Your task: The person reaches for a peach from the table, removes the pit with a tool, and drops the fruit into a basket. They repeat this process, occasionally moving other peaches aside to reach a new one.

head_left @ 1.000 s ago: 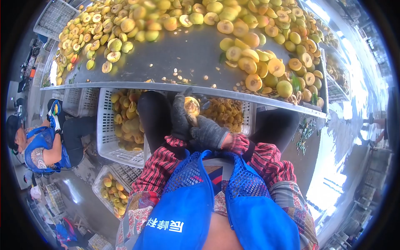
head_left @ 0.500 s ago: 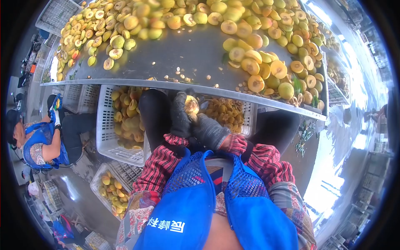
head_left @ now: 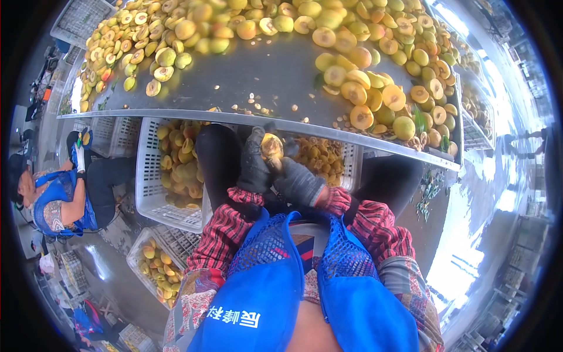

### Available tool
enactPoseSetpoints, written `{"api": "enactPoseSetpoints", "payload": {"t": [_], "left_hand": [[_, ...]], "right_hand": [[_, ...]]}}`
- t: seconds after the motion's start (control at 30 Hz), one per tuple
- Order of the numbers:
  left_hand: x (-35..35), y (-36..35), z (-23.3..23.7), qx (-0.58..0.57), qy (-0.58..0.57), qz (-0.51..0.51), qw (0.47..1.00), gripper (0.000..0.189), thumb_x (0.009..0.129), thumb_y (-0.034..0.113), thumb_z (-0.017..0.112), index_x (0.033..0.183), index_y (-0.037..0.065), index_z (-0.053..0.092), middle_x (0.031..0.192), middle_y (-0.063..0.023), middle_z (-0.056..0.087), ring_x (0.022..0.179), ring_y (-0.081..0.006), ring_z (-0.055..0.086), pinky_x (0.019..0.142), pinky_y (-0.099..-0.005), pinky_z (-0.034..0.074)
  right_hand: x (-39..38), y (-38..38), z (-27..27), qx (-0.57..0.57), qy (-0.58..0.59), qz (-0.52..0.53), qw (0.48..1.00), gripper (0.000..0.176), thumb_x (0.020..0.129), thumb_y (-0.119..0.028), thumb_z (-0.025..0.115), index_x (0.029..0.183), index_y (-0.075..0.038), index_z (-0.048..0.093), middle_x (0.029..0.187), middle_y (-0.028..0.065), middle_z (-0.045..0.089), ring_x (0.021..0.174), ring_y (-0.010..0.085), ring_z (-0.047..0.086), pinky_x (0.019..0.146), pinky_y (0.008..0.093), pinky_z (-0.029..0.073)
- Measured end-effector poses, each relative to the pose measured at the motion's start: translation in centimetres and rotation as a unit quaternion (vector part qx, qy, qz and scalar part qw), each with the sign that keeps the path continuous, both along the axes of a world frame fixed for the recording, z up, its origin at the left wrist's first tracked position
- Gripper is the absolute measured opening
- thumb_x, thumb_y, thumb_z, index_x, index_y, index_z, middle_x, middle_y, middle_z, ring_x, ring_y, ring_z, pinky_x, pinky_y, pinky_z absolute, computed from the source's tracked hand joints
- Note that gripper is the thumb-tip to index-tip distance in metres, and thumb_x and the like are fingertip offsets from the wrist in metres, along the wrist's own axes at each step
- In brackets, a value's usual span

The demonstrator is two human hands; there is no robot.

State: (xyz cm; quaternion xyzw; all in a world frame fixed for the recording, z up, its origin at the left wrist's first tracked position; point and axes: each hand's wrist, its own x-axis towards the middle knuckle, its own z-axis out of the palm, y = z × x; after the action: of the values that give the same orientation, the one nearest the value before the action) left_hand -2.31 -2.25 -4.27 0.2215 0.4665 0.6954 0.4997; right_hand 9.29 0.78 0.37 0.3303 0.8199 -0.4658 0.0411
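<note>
Both my hands wear dark grey gloves and meet just below the table's front edge. My left hand (head_left: 253, 162) is closed around a yellow peach half (head_left: 271, 144), holding it from the side with its cut face partly showing. My right hand (head_left: 298, 180) is closed and lies against the lower side of the fruit. A narrow brownish shape runs from the fruit toward my right fingers; whether it is a tool cannot be made out. Under my hands stands a crate of small orange-brown fruit pieces (head_left: 324, 159).
Halved peaches (head_left: 394, 97) heap along the back and right of the metal table (head_left: 234, 73), with loose pits near its front edge. A white crate of peaches (head_left: 153, 193) stands left of my knees, another crate (head_left: 141, 249) behind it. A co-worker (head_left: 61, 193) sits at the left.
The peach half has turned and tipped in my left hand, showing a longer outline. My right hand has shifted a little around its lower side. The co-worker's hands at the left moved slightly.
</note>
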Motion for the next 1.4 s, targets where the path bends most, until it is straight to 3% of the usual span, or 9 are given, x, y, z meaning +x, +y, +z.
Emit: {"api": "enactPoseSetpoints", "payload": {"t": [0.13, 0.4, 0.63, 0.73, 0.8, 0.9, 1.13, 1.3, 1.4], "left_hand": [[0.5, -0.3, 2.6, 0.020, -0.254, -0.004, 0.967, 0.031, 0.089, 0.025, 0.042, 0.107, 0.001, 0.047, 0.090, -0.0091, 0.054, 0.075, -0.0180, 0.056, 0.067, -0.0263, 0.049], [-0.9, -0.5, -0.3, -0.112, 0.461, -0.176, 0.863, 0.033, 0.082, 0.018, 0.051, 0.110, 0.003, 0.047, 0.091, -0.0052, 0.054, 0.077, -0.0125, 0.052, 0.066, -0.0267, 0.045], [-1.3, -0.2, -2.7, -0.114, 0.310, -0.064, 0.942, 0.050, 0.070, 0.000, 0.061, 0.116, 0.005, 0.043, 0.104, -0.0098, 0.054, 0.089, -0.0175, 0.055, 0.077, -0.0271, 0.046], [-3.2, 0.3, -1.4, -0.039, 0.552, -0.143, 0.820, 0.045, 0.076, 0.008, 0.056, 0.119, 0.005, 0.040, 0.108, -0.0116, 0.052, 0.090, -0.0223, 0.055, 0.080, -0.0300, 0.046], [-3.0, -0.1, -0.3, 0.006, -0.125, -0.061, 0.990, 0.041, 0.083, 0.020, 0.047, 0.119, 0.005, 0.039, 0.110, -0.0132, 0.051, 0.090, -0.0277, 0.055, 0.083, -0.0383, 0.045], [-3.4, -1.6, 4.4, -0.035, -0.427, 0.039, 0.903, 0.046, 0.085, 0.032, 0.042, 0.118, 0.000, 0.040, 0.111, -0.0169, 0.050, 0.092, -0.0299, 0.054, 0.083, -0.0452, 0.044], [-6.8, -3.4, 6.9, 0.010, -0.431, -0.022, 0.902, 0.056, 0.083, 0.039, 0.046, 0.114, -0.007, 0.041, 0.107, -0.0208, 0.051, 0.091, -0.0360, 0.053, 0.078, -0.0505, 0.045], [-13.7, -7.8, 5.4, -0.068, 0.092, 0.105, 0.988, 0.044, 0.084, 0.031, 0.048, 0.110, -0.005, 0.047, 0.098, -0.0170, 0.054, 0.085, -0.0279, 0.056, 0.074, -0.0418, 0.047], [-18.6, -8.4, 5.4, -0.303, 0.461, 0.164, 0.818, 0.036, 0.084, 0.028, 0.050, 0.106, -0.001, 0.052, 0.088, -0.0082, 0.057, 0.081, -0.0175, 0.056, 0.070, -0.0272, 0.045]], "right_hand": [[0.7, -0.2, -2.2, -0.062, 0.174, -0.013, 0.983, 0.024, 0.075, -0.014, 0.054, 0.094, 0.000, 0.049, 0.076, 0.0156, 0.058, 0.064, 0.0249, 0.058, 0.058, 0.0348, 0.046], [0.6, 1.4, -5.5, -0.042, -0.042, 0.089, 0.994, 0.024, 0.076, -0.012, 0.051, 0.097, 0.000, 0.050, 0.072, 0.0205, 0.057, 0.065, 0.0316, 0.058, 0.056, 0.0375, 0.046], [1.9, 0.5, -6.2, 0.089, -0.046, -0.090, 0.991, 0.021, 0.073, -0.009, 0.052, 0.089, 0.004, 0.049, 0.076, 0.0238, 0.058, 0.073, 0.0380, 0.059, 0.063, 0.0432, 0.046], [2.7, 0.7, -6.1, 0.105, 0.008, -0.105, 0.989, 0.020, 0.077, -0.012, 0.048, 0.093, -0.001, 0.050, 0.072, 0.0229, 0.054, 0.069, 0.0382, 0.055, 0.061, 0.0468, 0.043], [3.2, 0.3, -5.2, 0.040, -0.018, -0.100, 0.994, 0.022, 0.076, -0.015, 0.053, 0.087, 0.002, 0.045, 0.071, 0.0244, 0.056, 0.070, 0.0396, 0.057, 0.061, 0.0458, 0.044], [4.0, -0.2, -5.7, 0.047, 0.040, -0.145, 0.988, 0.024, 0.076, -0.018, 0.053, 0.088, 0.001, 0.045, 0.070, 0.0257, 0.055, 0.069, 0.0407, 0.056, 0.060, 0.0463, 0.044], [7.4, 0.8, -15.7, 0.031, -0.140, 0.235, 0.961, 0.030, 0.077, -0.019, 0.047, 0.102, -0.003, 0.053, 0.088, 0.0239, 0.058, 0.081, 0.0362, 0.058, 0.068, 0.0442, 0.045], [7.8, 0.7, -13.3, 0.011, -0.190, 0.218, 0.957, 0.047, 0.075, -0.017, 0.045, 0.121, -0.009, 0.042, 0.091, 0.0199, 0.059, 0.078, 0.0324, 0.059, 0.066, 0.0404, 0.047], [6.5, 1.9, -10.0, -0.016, -0.213, 0.281, 0.936, 0.055, 0.072, -0.014, 0.047, 0.125, -0.006, 0.037, 0.085, 0.0231, 0.058, 0.073, 0.0338, 0.059, 0.063, 0.0413, 0.046]]}}
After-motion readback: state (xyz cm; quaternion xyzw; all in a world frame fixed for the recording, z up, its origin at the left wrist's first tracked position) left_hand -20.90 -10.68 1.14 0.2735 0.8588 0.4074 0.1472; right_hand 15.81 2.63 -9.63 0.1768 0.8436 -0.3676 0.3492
